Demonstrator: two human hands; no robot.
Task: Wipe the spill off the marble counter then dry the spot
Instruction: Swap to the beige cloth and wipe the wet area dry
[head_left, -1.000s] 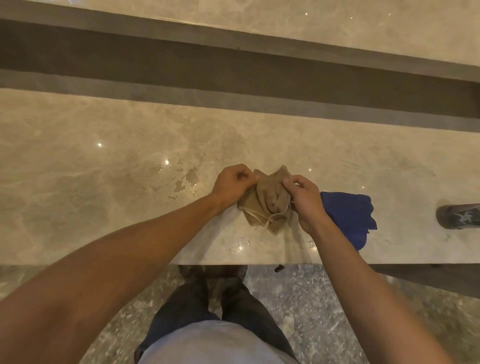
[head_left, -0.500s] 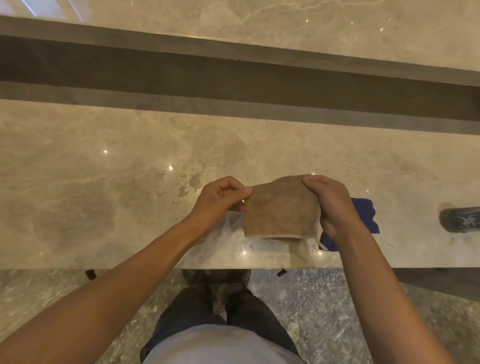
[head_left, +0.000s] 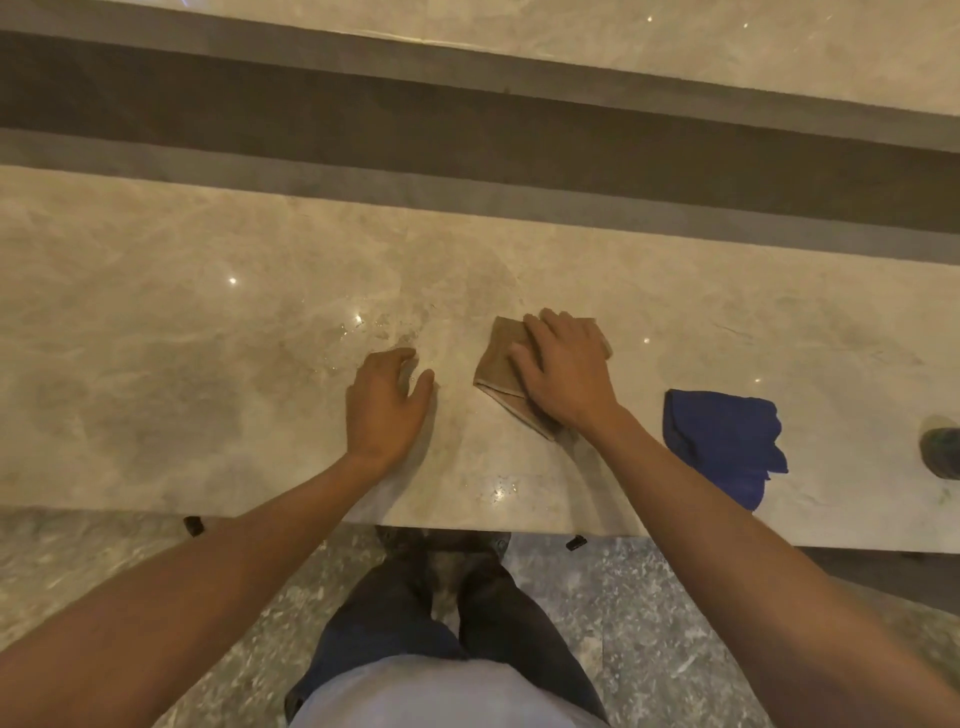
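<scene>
1. Two bare hands rest on the beige marble table (head_left: 156, 364) near the centre of the frame.
2. The right hand (head_left: 563, 371) lies flat on the folded tan cloth (head_left: 496, 364), fingers (head_left: 522, 358) spread and pressing it to the table rather than pinching it.
3. The left hand (head_left: 384, 405) sits palm down just left of the cloth, apart from it, fingers loosely parted and holding nothing.
4. The spill of small water droplets (head_left: 374, 325) glistens just above the left hand.
5. A crumpled blue cloth (head_left: 727, 441) lies at the right, well clear of the tan one.
6. A dark rounded object (head_left: 943, 452) is cut off by the right edge.
</scene>
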